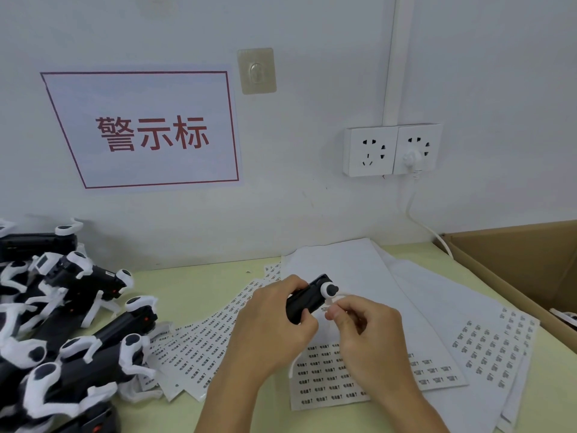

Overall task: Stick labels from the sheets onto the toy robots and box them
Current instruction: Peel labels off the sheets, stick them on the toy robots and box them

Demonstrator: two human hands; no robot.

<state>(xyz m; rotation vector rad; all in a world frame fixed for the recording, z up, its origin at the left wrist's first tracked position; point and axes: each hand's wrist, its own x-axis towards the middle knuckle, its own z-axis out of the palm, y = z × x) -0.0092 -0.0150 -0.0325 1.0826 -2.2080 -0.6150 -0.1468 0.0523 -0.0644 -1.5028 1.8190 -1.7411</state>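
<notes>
1. In the head view, we see the left hand (274, 323) wrapped round a black toy robot (307, 300) at the centre of the bench (193, 285), fingers clamped on its body.
2. The right hand (365, 329), just at 3 o'clock of the toy, has its thumb and forefinger pinched together on what looks like a small label (324, 308) touching the toy's side; the label is too small to read.
3. Label sheets (327, 373) lie fanned under and around both hands, from 8 o'clock round to 4 o'clock.
4. A pile of unlabelled toys (71, 323) sits at 9 o'clock; the cardboard box (512, 264) stands open at 3 o'clock.
5. We judge the toy light and rigid, its plastic rather slick, with thin white limbs that could snap; the black trunk is the sound place to hold.
6. The label is flimsy and tacky, best handled by one edge and pressed flat.
</notes>
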